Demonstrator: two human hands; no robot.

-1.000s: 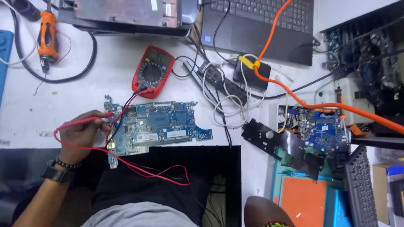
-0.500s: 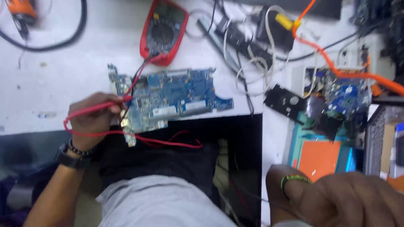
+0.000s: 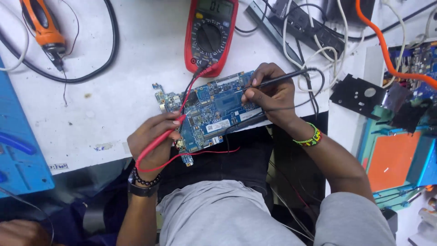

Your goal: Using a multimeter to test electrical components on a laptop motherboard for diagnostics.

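A blue circuit board (image 3: pixel 214 107) lies at the front edge of the white table (image 3: pixel 114 100). My left hand (image 3: pixel 152 141) grips a red test probe (image 3: pixel 159 139), its tip resting on the board's left part. My right hand (image 3: pixel 268 93) pinches a black test probe (image 3: pixel 277 79) like a pen, its tip touching the board's upper right area. Both probe leads run up to a red multimeter (image 3: pixel 210 34) lying just behind the board.
An orange-handled tool (image 3: pixel 43 27) and a black cable lie at the back left. A blue mat (image 3: pixel 20 150) covers the left edge. A power strip with white cords (image 3: pixel 309 27) sits at the back right, an orange mat (image 3: pixel 391 155) and black bracket (image 3: pixel 359 95) to the right.
My right hand has come up from the lower right and now holds the black probe on the board. The view has shifted closer; my left hand still keeps the red probe on the board.
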